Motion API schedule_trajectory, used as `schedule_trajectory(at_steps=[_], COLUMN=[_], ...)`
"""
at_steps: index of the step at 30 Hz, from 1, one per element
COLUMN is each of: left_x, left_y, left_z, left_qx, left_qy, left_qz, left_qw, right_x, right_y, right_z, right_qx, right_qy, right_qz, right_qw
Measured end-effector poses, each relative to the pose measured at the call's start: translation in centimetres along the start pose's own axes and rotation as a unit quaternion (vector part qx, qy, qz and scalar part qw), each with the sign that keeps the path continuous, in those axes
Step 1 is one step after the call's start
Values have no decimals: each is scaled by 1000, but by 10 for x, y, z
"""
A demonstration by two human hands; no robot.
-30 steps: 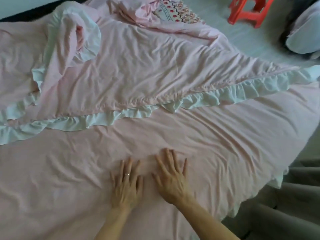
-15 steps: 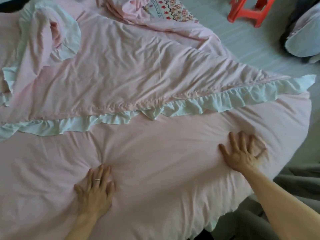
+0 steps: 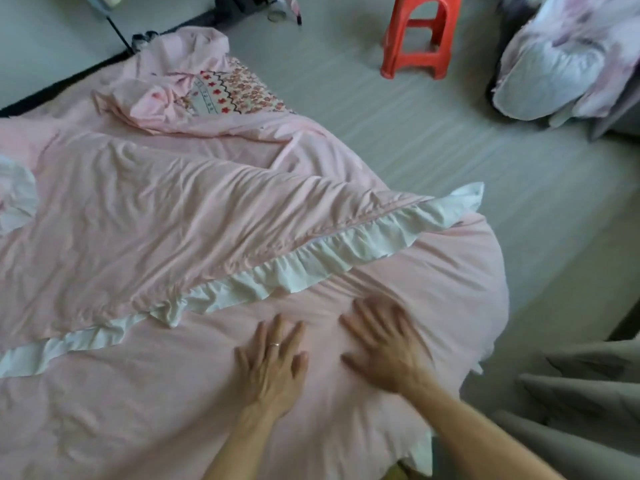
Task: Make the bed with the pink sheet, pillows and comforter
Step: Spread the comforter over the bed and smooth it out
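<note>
A pink sheet [image 3: 104, 393] covers the near part of the bed. Over it lies a pink comforter [image 3: 156, 220] with a white ruffled edge [image 3: 311, 258] running diagonally across the bed. My left hand [image 3: 270, 368], wearing a ring, rests flat on the pink sheet with fingers spread. My right hand [image 3: 384, 344], blurred by motion, lies flat on the sheet just beside it. At the far end a patterned cloth [image 3: 235, 88] shows under crumpled pink fabric. I see no pillow on the bed.
A red plastic stool [image 3: 419, 39] stands on the pale floor beyond the bed. A bundle of white floral bedding [image 3: 568, 60] sits at the top right. Grey curtain folds [image 3: 581, 410] hang at the lower right by the bed's corner.
My hands swept apart across the sheet, then came back together near the right side of the bed. The view has shifted right, showing more floor.
</note>
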State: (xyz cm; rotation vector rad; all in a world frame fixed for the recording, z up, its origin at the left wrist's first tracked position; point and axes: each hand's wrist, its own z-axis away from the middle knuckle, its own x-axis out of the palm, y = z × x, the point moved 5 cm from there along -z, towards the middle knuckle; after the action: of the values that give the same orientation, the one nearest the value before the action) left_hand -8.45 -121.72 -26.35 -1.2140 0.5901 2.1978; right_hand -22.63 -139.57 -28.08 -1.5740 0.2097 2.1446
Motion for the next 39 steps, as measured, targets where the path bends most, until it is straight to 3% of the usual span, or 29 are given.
schedule_trajectory(at_steps=[2, 5, 8, 10, 13, 14, 15, 17, 20, 22, 24, 27, 29, 32, 34, 36, 37, 39], left_x=[6, 2, -17, -30, -53, -61, -69, -79, -71, -69, -77, -91, -108, -141, -163, -179, -181, -184], left_y=[7, 21, 41, 56, 72, 79, 91, 102, 92, 90, 90, 81, 81, 95, 115, 136, 145, 157], left_z=[-5, -12, -17, -29, -49, -56, -60, -76, -88, -100, -107, -121, -133, -153, -170, -194, -208, -233], left_qx=[-34, -89, -114, -146, -227, -230, -216, -206, -337, -370, -422, -523, -524, -413, -313, -257, -265, -304], left_qy=[-39, -92, -132, -113, -16, 25, 8, 43, 74, 71, 90, 137, 183, 356, 412, 394, 355, 272], left_qz=[-34, -8, -20, -4, 102, 155, 207, 270, 380, 433, 464, 455, 415, 302, 239, 212, 211, 218], left_qw=[998, 992, 984, 983, 968, 961, 954, 940, 858, 819, 774, 708, 721, 782, 821, 857, 871, 887], right_x=[-23, -55, -76, -97, -135, -149, -159, -175, -182, -181, -169, -154, -148, -140, -144, -147, -139, -129], right_y=[92, 188, 226, 231, 205, 194, 185, 176, 171, 177, 186, 186, 188, 195, 197, 201, 210, 219], right_z=[-5, -5, -1, -6, -26, -35, -43, -72, -118, -143, -165, -181, -193, -201, -205, -212, -218, -224], right_qx=[105, 260, 289, 307, 250, 208, 164, 87, 35, 19, 3, -43, -54, -68, -72, -73, -67, -69], right_qy=[-9, -88, -121, -112, 32, 93, 149, 202, 133, 52, -65, -133, -127, -162, -162, -143, -128, -187], right_qz=[3, -2, 10, 14, 22, 11, 2, -14, -33, -25, -46, -74, -92, -109, -129, -139, -150, -225], right_qw=[994, 962, 949, 945, 968, 974, 975, 975, 990, 998, 997, 987, 986, 978, 976, 977, 978, 954])
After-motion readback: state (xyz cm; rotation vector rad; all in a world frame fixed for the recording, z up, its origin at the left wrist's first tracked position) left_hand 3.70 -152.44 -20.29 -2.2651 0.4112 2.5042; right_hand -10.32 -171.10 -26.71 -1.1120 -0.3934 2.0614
